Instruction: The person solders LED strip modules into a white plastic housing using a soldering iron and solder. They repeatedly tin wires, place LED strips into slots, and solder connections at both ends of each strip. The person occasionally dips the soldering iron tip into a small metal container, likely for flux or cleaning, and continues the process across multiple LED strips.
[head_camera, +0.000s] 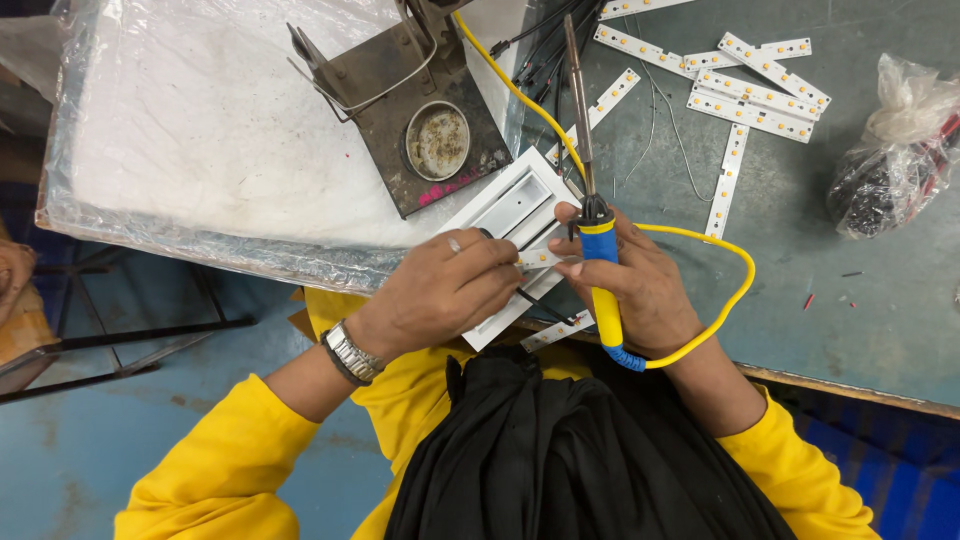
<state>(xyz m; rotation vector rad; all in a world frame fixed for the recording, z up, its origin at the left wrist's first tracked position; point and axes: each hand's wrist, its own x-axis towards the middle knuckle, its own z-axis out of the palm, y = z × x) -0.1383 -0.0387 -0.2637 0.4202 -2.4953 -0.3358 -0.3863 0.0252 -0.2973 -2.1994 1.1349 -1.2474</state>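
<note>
Nearest me, my left hand (440, 290) pinches a small LED strip (537, 258) against the white housing (515, 232) at the bench edge. My right hand (640, 290) is closed around the soldering iron (598, 250); beyond lie the iron stand (415, 120) and loose LED strips (755, 85).

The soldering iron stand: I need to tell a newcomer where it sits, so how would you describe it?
Start at the white foam sheet wrapped in clear plastic on the bench's left half. On its right part lies a dark, scorched metal plate, the soldering iron stand. Unlike the white LED strips scattered further right, it carries a round tin of dirty residue and a bent wire holder.
</note>
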